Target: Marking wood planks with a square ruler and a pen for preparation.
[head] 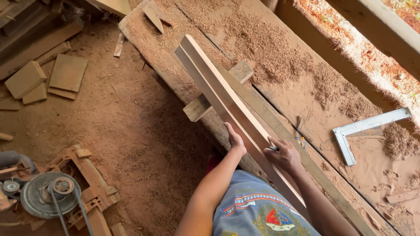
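Long pale wooden board point(227, 105) lying along the desk's point(306, 100) near edge, long axis running from the person's waist up and away toward the far left corner, far end jutting past a short wood block point(199, 107) set crosswise under it. Left to right: dirt floor point(131, 126) littered with offcuts point(48, 78), a belt-driven pulley machine point(48, 194) at lower left; then the sawdust-covered desk; then a metal square point(363, 131) lying flat near the right edge, well apart from the board. Left hand point(235, 140) pressed against the board's left side, fingers curled round its edge. Right hand point(284, 154) resting on the board's top face, fingers closed on a small dark tool, too hidden to identify. Both forearms reaching forward.
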